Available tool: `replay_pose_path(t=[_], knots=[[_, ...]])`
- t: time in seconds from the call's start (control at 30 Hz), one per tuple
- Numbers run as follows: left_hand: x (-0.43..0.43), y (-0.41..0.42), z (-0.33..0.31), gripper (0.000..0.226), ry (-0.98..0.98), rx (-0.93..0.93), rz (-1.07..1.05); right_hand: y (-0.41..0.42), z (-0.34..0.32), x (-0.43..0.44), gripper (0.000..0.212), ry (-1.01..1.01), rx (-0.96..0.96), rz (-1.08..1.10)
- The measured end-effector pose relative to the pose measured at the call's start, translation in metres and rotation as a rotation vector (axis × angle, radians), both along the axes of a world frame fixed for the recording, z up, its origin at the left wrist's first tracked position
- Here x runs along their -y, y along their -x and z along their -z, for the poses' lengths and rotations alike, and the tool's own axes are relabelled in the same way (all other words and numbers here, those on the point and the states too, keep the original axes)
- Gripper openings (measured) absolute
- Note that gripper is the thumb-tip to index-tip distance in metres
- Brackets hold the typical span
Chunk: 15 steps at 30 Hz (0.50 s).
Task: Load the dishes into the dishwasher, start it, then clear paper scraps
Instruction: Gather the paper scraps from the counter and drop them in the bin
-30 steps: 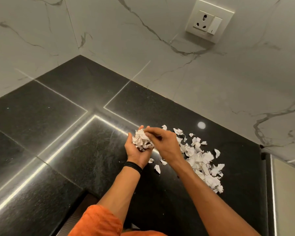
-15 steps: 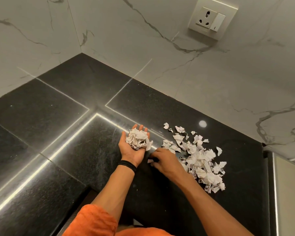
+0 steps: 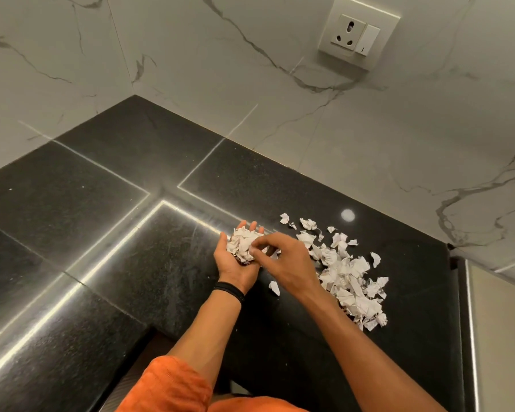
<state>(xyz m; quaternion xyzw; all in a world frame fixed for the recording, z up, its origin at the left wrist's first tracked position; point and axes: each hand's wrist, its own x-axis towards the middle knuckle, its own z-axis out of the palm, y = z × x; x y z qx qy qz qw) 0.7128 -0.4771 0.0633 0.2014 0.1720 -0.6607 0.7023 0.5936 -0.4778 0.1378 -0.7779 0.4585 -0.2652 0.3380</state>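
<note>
Right hand has returned from the counter to the left palm. Left hand, palm up with fingers relaxed, cups a wad of paper scraps above the counter's middle. The right fingertips pinch a scrap onto that wad. The remaining scrap pile lies toward the counter's right edge.

L hand cups paper wad; R hand pinches it; scraps on counter.
</note>
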Motion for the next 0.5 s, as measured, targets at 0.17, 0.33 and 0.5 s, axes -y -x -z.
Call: replay_pose_path(t=[0.17,0.33,0.5], knots=[[0.002,-0.002,0.005,0.057,-0.004,0.032,-0.031,0.026,0.011,0.005,0.012,-0.057,-0.114,0.079],[0.002,-0.006,0.008,0.058,-0.026,0.022,-0.016,0.043,0.039,-0.018,0.024,-0.058,-0.526,-0.173],[0.000,-0.008,0.008,0.060,-0.051,0.042,-0.005,0.040,0.054,-0.030,0.014,0.055,-0.496,-0.107]])
